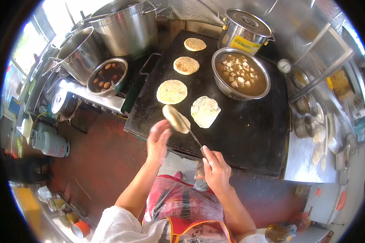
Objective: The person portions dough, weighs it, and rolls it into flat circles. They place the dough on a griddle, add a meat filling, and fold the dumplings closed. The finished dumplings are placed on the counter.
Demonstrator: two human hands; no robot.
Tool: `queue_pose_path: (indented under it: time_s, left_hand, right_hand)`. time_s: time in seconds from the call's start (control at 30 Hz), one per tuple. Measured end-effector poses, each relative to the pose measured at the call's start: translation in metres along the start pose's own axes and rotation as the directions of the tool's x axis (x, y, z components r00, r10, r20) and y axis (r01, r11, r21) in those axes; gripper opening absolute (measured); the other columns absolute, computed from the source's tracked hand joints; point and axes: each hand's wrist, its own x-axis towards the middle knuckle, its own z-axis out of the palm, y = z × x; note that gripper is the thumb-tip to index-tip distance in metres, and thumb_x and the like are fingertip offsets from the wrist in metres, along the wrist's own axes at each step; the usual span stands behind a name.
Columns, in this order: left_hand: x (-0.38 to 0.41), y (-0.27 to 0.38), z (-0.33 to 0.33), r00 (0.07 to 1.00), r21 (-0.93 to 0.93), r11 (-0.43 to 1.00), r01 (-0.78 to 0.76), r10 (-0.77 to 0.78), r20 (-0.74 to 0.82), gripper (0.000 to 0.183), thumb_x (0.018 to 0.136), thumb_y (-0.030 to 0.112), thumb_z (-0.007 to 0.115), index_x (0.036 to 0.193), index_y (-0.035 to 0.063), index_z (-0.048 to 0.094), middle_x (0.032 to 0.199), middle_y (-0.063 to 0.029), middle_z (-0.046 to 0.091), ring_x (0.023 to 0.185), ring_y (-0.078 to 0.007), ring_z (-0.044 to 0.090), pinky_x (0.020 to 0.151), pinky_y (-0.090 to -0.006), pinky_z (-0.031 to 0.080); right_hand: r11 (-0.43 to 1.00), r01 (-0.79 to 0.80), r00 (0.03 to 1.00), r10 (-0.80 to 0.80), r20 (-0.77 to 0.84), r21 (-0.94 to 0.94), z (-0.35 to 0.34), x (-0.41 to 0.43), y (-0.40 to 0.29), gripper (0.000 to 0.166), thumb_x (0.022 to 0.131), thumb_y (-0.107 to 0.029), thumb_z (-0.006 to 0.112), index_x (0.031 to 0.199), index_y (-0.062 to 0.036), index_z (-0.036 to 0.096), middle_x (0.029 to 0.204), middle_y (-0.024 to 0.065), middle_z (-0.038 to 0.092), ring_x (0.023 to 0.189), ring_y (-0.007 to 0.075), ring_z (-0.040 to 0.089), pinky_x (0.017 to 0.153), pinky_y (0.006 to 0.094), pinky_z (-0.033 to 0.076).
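Note:
My right hand point(216, 170) grips the handle of a narrow metal spatula point(196, 139). A round flatbread point(176, 119), blurred by motion, is tilted at the spatula's far end above the griddle point(246, 130). My left hand point(158, 140) is beside that bread's left edge, fingers apart; whether they touch it is unclear. A paler, uneven flatbread point(205, 111) lies on the griddle just right of the tilted one. Three browned flatbreads, a near one point(172, 92), a middle one point(186, 65) and a far one point(195, 44), form a line going back.
On the griddle's right stand a bowl of cubes in brown broth point(240, 73) and a lidded steel pot point(246, 29). A bowl of eggs in dark liquid point(107, 77) and large stockpots point(124, 30) are at left. A steel counter point(304, 161) adjoins the right; a gas cylinder point(53, 144) stands left.

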Motion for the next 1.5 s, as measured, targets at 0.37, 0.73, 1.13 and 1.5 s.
queue_pose_path:
  time_s: [0.37, 0.73, 1.13, 1.5]
  left_hand:
    - [0.011, 0.013, -0.008, 0.886, 0.887, 0.103, -0.451, 0.173, 0.430, 0.029, 0.076, 0.019, 0.066, 0.101, 0.0063, 0.064, 0.108, -0.0124, 0.061, 0.111, -0.0288, 0.052, 0.107, -0.0479, 0.025]
    - [0.076, -0.032, 0.117, 0.834, 0.814, 0.182, -0.552, 0.099, 0.543, 0.027, 0.084, 0.020, 0.058, 0.109, 0.0101, 0.064, 0.109, -0.0132, 0.059, 0.103, -0.0342, 0.051, 0.089, -0.0446, 0.042]
    - [-0.079, -0.042, 0.261, 0.647, 0.376, 0.676, -0.634, 0.196, 0.737, 0.040, 0.076, 0.007, 0.067, 0.114, 0.0022, 0.057, 0.118, -0.0153, 0.056, 0.110, -0.0340, 0.052, 0.095, -0.0414, 0.041]
    - [-0.155, -0.085, 0.280, 0.925, 0.510, 0.858, -0.067, -0.138, 0.354, 0.035, 0.080, -0.002, 0.060, 0.114, 0.0012, 0.054, 0.105, -0.0094, 0.055, 0.079, -0.0133, 0.056, 0.068, -0.0260, 0.048]
  right_hand:
    - [0.067, -0.609, 0.509, 0.798, 0.324, 0.791, -0.031, -0.071, 0.022, 0.036, 0.095, -0.010, 0.048, 0.128, 0.0013, 0.048, 0.080, 0.0081, 0.059, 0.046, 0.0062, 0.040, 0.041, 0.0200, 0.030]
    - [-0.031, -0.615, 0.609, 0.616, 0.500, 0.788, 0.028, 0.036, 0.082, 0.033, 0.093, -0.014, 0.052, 0.122, 0.0008, 0.051, 0.077, 0.0069, 0.059, 0.047, 0.0062, 0.041, 0.040, 0.0199, 0.028]
    - [0.761, -0.496, 0.799, 0.589, -0.123, 0.417, -0.146, -0.103, 0.143, 0.036, 0.089, -0.008, 0.057, 0.124, -0.0040, 0.055, 0.084, 0.0067, 0.063, 0.058, 0.0123, 0.054, 0.050, 0.0244, 0.043]
    - [0.827, -0.502, 0.784, 0.559, -0.271, 0.254, -0.236, -0.163, 0.191, 0.033, 0.083, 0.000, 0.060, 0.115, -0.0055, 0.062, 0.088, 0.0088, 0.058, 0.073, 0.0150, 0.056, 0.062, 0.0272, 0.046]
